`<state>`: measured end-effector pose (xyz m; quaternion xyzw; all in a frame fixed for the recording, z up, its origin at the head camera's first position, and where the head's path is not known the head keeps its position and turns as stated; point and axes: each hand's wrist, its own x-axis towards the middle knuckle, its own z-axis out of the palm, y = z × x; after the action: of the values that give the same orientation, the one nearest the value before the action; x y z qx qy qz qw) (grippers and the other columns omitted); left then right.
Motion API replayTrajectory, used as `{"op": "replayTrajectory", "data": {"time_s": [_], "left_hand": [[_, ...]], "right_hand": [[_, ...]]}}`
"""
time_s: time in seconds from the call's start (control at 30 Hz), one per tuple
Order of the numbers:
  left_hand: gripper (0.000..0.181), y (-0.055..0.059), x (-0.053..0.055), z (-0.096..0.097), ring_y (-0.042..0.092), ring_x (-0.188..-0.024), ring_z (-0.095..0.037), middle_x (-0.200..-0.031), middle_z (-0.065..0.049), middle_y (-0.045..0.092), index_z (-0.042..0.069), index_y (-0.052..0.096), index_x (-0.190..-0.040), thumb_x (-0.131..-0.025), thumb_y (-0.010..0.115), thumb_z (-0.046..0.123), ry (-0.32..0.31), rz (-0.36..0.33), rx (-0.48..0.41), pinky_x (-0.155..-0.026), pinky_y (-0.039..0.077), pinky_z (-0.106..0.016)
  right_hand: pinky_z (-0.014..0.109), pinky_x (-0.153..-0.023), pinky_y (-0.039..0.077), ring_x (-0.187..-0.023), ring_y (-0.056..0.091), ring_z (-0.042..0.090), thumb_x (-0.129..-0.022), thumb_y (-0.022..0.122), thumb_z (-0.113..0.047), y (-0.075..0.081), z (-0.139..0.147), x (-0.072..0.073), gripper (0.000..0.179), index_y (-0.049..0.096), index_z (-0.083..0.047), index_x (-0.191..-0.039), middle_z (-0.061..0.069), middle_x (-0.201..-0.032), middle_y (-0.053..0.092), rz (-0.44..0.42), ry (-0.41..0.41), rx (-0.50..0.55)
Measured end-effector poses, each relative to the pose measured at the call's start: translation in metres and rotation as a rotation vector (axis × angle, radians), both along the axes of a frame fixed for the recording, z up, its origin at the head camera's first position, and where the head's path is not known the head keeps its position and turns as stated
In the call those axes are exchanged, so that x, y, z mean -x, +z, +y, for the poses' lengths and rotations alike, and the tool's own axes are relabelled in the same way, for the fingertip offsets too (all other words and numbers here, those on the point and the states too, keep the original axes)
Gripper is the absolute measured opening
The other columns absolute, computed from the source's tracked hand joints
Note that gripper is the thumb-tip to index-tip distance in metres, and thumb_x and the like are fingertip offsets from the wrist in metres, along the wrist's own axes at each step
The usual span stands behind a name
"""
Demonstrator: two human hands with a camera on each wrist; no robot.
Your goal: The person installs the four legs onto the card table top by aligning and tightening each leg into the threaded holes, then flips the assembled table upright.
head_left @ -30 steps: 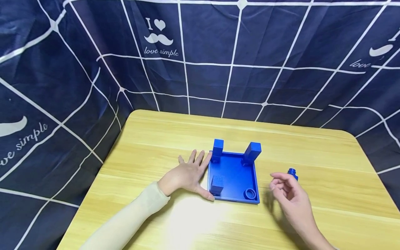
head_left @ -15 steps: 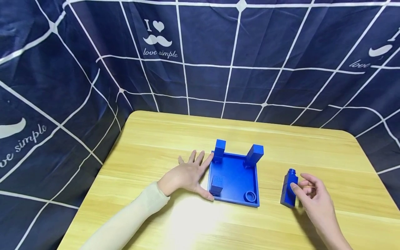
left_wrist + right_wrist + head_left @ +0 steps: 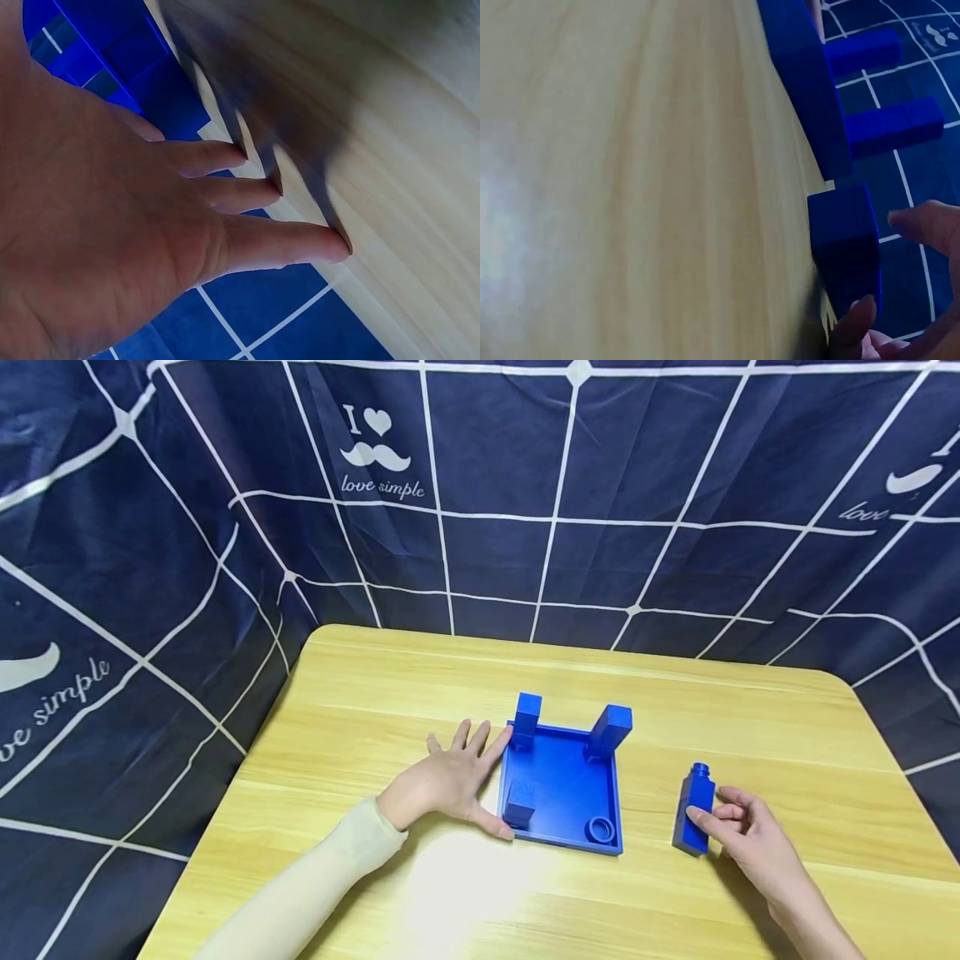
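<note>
A shallow blue square tray (image 3: 562, 785) lies on the table with its rim upward. Three square blue legs stand in its corners: the back left leg (image 3: 528, 714), the back right leg (image 3: 611, 728) and the front left leg (image 3: 520, 803). A round socket (image 3: 601, 830) sits in the front right corner. My left hand (image 3: 452, 777), fingers spread, rests at the tray's left side, forefinger and thumb along its edge. A loose blue leg (image 3: 697, 802) with a round, ridged neck lies right of the tray. My right hand (image 3: 761, 843) straddles it; the right wrist view shows the thumb (image 3: 915, 221) apart from it.
The wood-grain table (image 3: 390, 693) has rounded back corners. A dark blue curtain (image 3: 495, 552) with white lines hangs behind it and along the left side. Bright glare (image 3: 457, 893) lies on the tabletop near the front.
My right hand has moved from beside the tray rightward to the loose leg, its thumb now lower over it. The tray has shifted slightly right; my left hand stays at its edge.
</note>
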<state>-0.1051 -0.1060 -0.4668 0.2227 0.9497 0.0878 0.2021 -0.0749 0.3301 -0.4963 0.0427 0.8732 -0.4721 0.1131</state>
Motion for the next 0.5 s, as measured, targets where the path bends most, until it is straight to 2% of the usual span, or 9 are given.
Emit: {"op": "replayTrajectory", "data": {"time_s": [0.17,0.33,0.5], "left_hand": [[0.149,-0.002,-0.001,-0.002,0.008,-0.162,-0.053,-0.181,-0.021,0.006,0.025,-0.004,-0.177,-0.071,0.077,0.092,0.001,0.000,-0.004,-0.108,0.021,-0.091],[0.149,-0.002,-0.002,-0.003,0.006,-0.163,-0.052,-0.181,-0.020,0.005,0.025,-0.004,-0.177,-0.072,0.077,0.092,0.008,-0.005,-0.005,-0.108,0.020,-0.091],[0.149,-0.003,-0.003,-0.003,0.005,-0.163,-0.052,-0.181,-0.020,0.005,0.025,-0.005,-0.177,-0.072,0.077,0.091,0.001,-0.007,-0.013,-0.108,0.020,-0.091]], "right_hand": [[0.024,-0.069,0.048,-0.090,0.050,0.007,-0.106,0.075,-0.029,-0.001,-0.009,-0.007,0.092,0.018,0.020,-0.159,0.014,-0.119,0.050,-0.012,0.036,-0.055],[0.019,-0.072,0.046,-0.089,0.049,0.009,-0.100,0.084,-0.028,-0.004,-0.020,-0.013,0.097,0.022,0.020,-0.156,0.016,-0.114,0.051,0.050,0.040,-0.129],[0.020,-0.072,0.047,-0.095,0.053,0.020,-0.100,0.083,-0.031,-0.006,-0.020,-0.013,0.098,0.022,0.021,-0.156,0.021,-0.115,0.052,0.082,0.081,-0.232]]}}
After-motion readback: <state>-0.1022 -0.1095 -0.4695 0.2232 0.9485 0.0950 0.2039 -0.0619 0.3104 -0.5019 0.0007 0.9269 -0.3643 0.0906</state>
